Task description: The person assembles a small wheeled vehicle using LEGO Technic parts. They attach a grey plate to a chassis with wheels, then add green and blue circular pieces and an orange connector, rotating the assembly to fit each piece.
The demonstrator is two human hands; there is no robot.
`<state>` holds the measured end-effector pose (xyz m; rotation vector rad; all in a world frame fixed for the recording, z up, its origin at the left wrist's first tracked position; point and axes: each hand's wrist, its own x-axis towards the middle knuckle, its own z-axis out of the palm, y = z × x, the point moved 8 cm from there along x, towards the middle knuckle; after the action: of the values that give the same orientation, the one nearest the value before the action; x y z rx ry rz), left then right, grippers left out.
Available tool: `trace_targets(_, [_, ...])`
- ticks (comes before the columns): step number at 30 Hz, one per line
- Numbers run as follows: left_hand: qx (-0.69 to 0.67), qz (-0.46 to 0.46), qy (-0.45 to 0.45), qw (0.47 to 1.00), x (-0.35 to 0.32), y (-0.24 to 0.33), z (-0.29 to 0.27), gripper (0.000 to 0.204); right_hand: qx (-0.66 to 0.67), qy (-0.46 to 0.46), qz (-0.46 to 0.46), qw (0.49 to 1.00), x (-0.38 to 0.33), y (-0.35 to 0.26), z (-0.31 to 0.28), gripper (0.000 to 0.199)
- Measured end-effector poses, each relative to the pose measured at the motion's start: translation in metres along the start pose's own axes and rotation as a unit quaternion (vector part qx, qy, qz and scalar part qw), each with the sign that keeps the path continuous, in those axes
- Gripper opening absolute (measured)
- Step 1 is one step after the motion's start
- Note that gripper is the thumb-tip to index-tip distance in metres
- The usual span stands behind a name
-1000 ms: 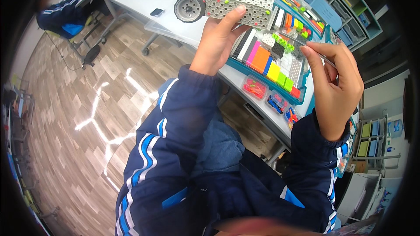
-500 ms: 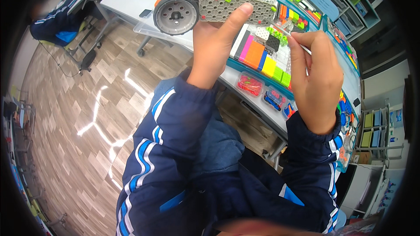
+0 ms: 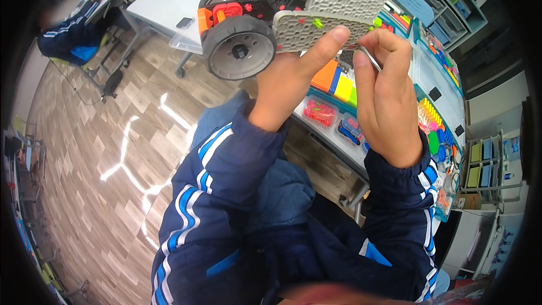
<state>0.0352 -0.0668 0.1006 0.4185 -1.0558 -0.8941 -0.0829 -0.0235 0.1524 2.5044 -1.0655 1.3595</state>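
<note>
A wheeled model vehicle (image 3: 293, 29) of light grey perforated plastic plates is held up over the table edge in my left hand (image 3: 285, 85). My thumb lies along the outer side plate, and the other fingers are hidden beneath. Two black-tyred wheels, the nearer wheel (image 3: 240, 49) large and facing me, sit at the left end beside orange and red parts. Small red and green pegs dot the plates. My right hand (image 3: 389, 93) pinches a thin pale rod (image 3: 370, 58) between thumb and fingers. The rod's tip is at the plate's lower right corner; whether it touches a peg is unclear.
Behind my hands, a teal-rimmed tray holds coloured blocks (image 3: 341, 83). Clear boxes of red parts (image 3: 319, 112) and blue parts (image 3: 349, 130) stand along the table's near edge. A dark flat object (image 3: 184, 22) lies on the white table. Another person (image 3: 70, 31) sits at the far left.
The vehicle has tilted and come lower and to the right, showing more of its wheels and orange end. My right hand has shifted left and slightly up, closer to the plate.
</note>
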Motion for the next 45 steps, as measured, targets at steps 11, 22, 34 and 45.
trace_targets(11, [-0.047,-0.01,0.023,0.999,-0.001,0.002,-0.006,0.033,-0.061,0.059,-0.045,0.995,0.001,-0.018,-0.019,0.011])
trace_targets(22, [-0.031,0.059,0.044,0.997,0.005,-0.004,-0.024,0.03,0.001,0.02,-0.083,0.996,0.0,-0.007,-0.012,0.02])
trace_targets(34, [-0.058,-0.062,0.093,0.992,0.003,-0.038,-0.05,0.048,-0.029,0.078,-0.089,0.993,-0.01,-0.008,-0.012,0.011])
trace_targets(45, [-0.064,-0.027,0.054,0.996,0.01,-0.03,-0.041,0.048,-0.079,0.111,-0.156,0.978,-0.004,-0.007,-0.059,0.01])
